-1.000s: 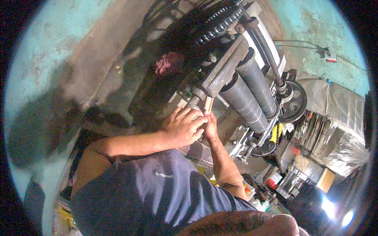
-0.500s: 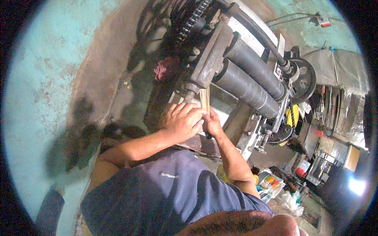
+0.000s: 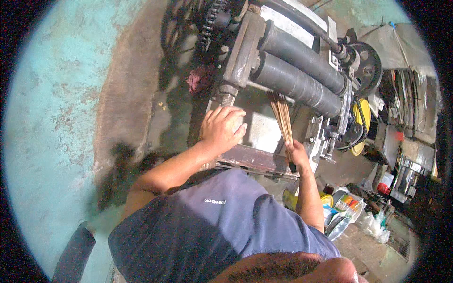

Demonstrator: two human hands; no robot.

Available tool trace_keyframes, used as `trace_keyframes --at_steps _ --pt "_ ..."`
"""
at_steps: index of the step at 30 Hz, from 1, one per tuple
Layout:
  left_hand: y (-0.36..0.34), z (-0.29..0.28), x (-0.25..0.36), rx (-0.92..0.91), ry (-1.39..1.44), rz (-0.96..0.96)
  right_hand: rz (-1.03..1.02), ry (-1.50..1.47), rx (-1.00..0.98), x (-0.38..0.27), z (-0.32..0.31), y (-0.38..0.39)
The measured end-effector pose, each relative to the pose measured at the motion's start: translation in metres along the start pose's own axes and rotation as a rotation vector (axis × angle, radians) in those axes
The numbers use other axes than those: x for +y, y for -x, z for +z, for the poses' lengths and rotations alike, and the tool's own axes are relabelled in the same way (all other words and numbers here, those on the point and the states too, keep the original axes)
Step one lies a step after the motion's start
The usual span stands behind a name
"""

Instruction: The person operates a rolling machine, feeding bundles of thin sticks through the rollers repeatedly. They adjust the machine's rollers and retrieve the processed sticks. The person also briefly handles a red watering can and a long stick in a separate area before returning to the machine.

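Observation:
My right hand (image 3: 298, 153) is closed round the lower end of a bundle of thin tan sticks (image 3: 282, 118). The sticks spread slightly toward the top, and their dark upper ends reach the lower of two dark rollers (image 3: 297, 85). A dark end shows just below my fist. To the left, my left hand (image 3: 221, 128) is at the machine's side frame, just under a threaded bolt (image 3: 226, 99). Its fingers are bent and the thumb stands apart, with nothing visible in it. A pale sheet (image 3: 263, 132) lies between the hands, below the rollers.
A heavy metal bracket (image 3: 244, 52) carries the rollers' left ends. A chain (image 3: 211, 26) runs at upper left; a handwheel (image 3: 368, 68) and a yellow wheel (image 3: 361, 125) stand right. A stained turquoise wall (image 3: 61, 94) is at left. Plastic bags (image 3: 375, 226) lie lower right.
My hands were together at the sticks and are now apart. My right hand has carried the bundle rightward, and it tilts up-left. My left hand has come off it. The view has shifted slightly.

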State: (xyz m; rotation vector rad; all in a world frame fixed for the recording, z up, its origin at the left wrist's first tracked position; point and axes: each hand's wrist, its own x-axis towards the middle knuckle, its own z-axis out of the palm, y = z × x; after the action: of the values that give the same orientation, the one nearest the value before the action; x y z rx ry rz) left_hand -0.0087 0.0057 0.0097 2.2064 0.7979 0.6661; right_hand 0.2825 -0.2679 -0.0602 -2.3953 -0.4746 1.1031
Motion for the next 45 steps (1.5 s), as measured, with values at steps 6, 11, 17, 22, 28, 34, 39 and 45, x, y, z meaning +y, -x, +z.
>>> trace_keyframes --at_steps 6,11,17,22,28,34,39,45 --pt "-0.001 0.001 0.000 0.007 -0.054 0.032 -0.048 -0.642 -0.287 -0.116 0.075 -0.029" --pt "0.001 0.007 -0.005 0.050 -0.103 0.063 -0.215 -0.113 -0.298 -0.127 0.095 -0.018" --pt "-0.001 0.010 0.000 0.043 -0.148 0.082 -0.281 0.542 -0.033 -0.093 0.005 -0.038" --pt "-0.001 0.013 -0.001 0.063 -0.196 0.072 -0.038 -0.345 -0.161 -0.085 0.031 -0.049" --pt "-0.005 0.008 0.005 -0.021 -0.195 0.048 -0.415 0.053 -0.193 -0.067 0.085 -0.025" --pt "-0.003 0.010 0.000 0.001 -0.239 0.078 -0.290 0.527 -0.110 -0.047 -0.007 0.000" --pt "-0.004 0.008 0.008 0.002 -0.218 0.028 -0.211 0.226 -0.098 -0.016 0.007 0.038" --pt "-0.001 0.005 0.013 -0.102 -0.231 0.089 -0.170 0.015 -0.225 -0.012 0.006 0.110"
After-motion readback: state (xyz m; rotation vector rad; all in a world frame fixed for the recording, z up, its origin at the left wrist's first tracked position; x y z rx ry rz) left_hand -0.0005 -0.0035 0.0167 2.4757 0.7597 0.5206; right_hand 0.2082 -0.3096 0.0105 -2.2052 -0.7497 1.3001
